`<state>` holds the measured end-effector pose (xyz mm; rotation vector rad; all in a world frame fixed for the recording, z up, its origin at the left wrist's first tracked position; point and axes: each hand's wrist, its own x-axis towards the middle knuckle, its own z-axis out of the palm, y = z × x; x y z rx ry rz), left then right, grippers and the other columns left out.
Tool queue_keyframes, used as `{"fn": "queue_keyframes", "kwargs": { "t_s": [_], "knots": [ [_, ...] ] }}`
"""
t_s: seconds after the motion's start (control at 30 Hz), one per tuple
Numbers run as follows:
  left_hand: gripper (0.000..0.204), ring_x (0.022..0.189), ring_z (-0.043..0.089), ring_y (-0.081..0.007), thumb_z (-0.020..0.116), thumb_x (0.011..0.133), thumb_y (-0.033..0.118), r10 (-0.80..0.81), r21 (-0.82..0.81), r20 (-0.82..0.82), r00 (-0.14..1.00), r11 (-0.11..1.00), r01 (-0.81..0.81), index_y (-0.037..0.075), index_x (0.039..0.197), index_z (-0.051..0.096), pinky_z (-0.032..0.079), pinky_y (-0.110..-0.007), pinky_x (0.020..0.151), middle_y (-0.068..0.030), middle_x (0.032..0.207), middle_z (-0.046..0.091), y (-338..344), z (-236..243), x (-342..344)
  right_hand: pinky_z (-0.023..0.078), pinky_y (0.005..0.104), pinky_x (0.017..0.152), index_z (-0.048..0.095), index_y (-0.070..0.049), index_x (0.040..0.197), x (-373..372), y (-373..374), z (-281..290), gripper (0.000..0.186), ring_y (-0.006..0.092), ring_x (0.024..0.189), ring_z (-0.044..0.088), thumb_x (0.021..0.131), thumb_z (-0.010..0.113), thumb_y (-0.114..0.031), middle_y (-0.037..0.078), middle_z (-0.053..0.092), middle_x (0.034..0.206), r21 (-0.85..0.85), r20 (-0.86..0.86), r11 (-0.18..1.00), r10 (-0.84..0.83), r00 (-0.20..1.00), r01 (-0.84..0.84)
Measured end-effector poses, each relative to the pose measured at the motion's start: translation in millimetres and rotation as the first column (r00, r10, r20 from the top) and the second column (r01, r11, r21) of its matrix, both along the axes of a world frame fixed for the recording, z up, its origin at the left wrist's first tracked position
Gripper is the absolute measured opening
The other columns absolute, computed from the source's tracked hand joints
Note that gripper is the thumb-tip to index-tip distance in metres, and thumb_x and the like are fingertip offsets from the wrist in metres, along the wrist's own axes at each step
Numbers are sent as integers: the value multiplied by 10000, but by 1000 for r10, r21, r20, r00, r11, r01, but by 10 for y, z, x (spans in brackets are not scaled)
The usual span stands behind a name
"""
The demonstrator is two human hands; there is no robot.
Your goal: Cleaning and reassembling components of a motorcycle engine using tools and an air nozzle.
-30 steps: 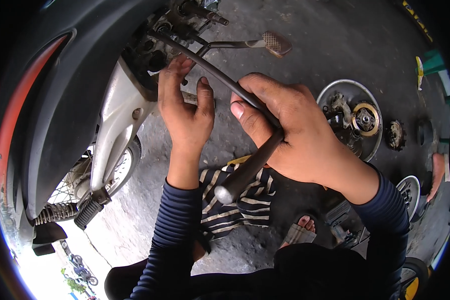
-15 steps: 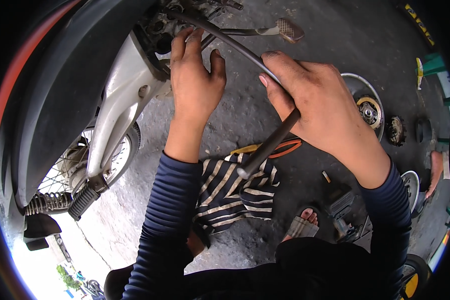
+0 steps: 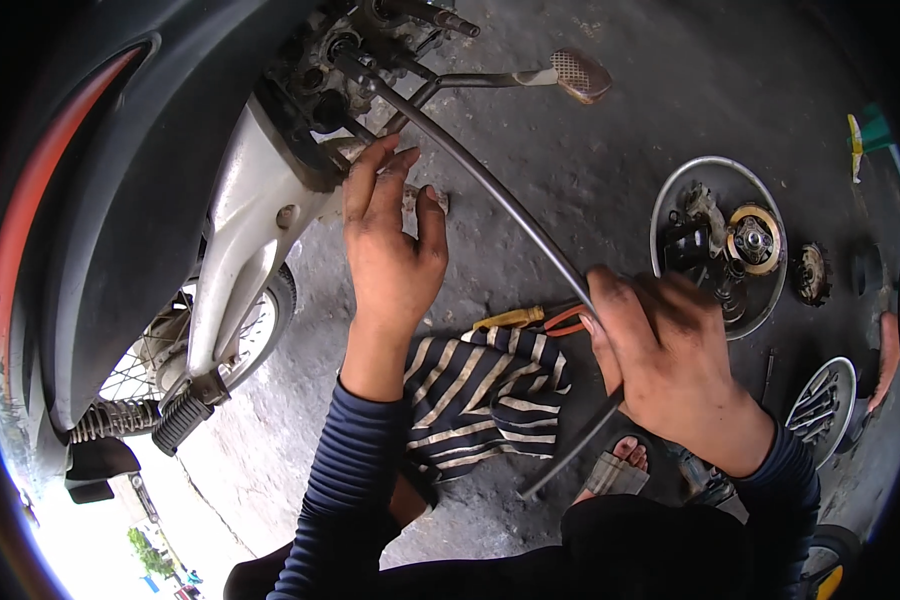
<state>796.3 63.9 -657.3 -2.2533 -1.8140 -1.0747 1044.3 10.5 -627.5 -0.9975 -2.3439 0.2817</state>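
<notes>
My right hand is wrapped round the lower part of a long dark socket wrench bar. The bar's free end sticks out below the fist, and its far end meets the exposed engine of a motorcycle, at a round fitting. To the left of the bar, my left hand is raised with fingers loosely stretched and holding nothing. Its fingertips are close to the lower metal rods by the engine; whether they touch cannot be told. A brake pedal with a worn tread extends right from the engine.
The motorcycle's silver swingarm bracket and dark body panel fill the left. On the floor lie a striped cloth, orange-handled pliers, a basin of parts, a gear and a tray of tools. Someone's limb shows far right.
My right hand has swung down and toward me with the bar. The left hand has dropped slightly, fingers still stretched. More of the engine and the basin has come into view.
</notes>
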Motion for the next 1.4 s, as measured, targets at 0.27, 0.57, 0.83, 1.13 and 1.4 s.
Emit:
{"fn": "queue_keyframes", "kwargs": {
  "t_s": [0.27,0.57,0.83,1.13,1.4],
  "knots": [
    [308,1128,550,-454,663,784,110,173,180,-250,953,975,-130,0,1071,655,461,-439,963,-342,1375,422,609,203,-102,473,410,558,541,31,1098,459,-1497,-1427,321,330,622,605,816,660,-66,166,607,750,-500,-120,863,-150,981,70],
    [165,911,654,-460,617,782,157,313,139,-388,867,950,-281,15,839,678,541,-451,817,-405,1386,367,739,159,-101,468,414,559,537,-17,1010,394,-1688,-1721,234,315,590,587,842,627,-154,129,575,687,-545,196,828,-27,980,131],
    [207,835,664,-458,601,794,180,261,124,-381,887,965,-231,1,839,695,557,-459,765,-389,1400,356,713,194,-192,464,395,602,518,-26,1006,351,-1602,-1776,232,277,620,598,802,609,-90,92,568,683,-512,310,847,30,950,141],
    [235,783,668,-454,584,806,192,213,149,-319,924,974,-173,-5,832,710,563,-453,750,-384,1334,423,736,240,-226,472,393,586,507,-26,994,387,-1333,-1747,245,270,590,611,792,626,-97,86,581,635,-348,401,934,72,913,80],
    [177,763,677,-367,598,817,191,195,-126,-276,941,963,-237,63,901,687,548,-456,718,-194,980,690,483,-64,-200,395,315,469,528,9,1008,339,-636,-725,142,202,464,527,910,599,-65,91,546,599,-648,-360,758,-214,908,-78]
  ]
}}
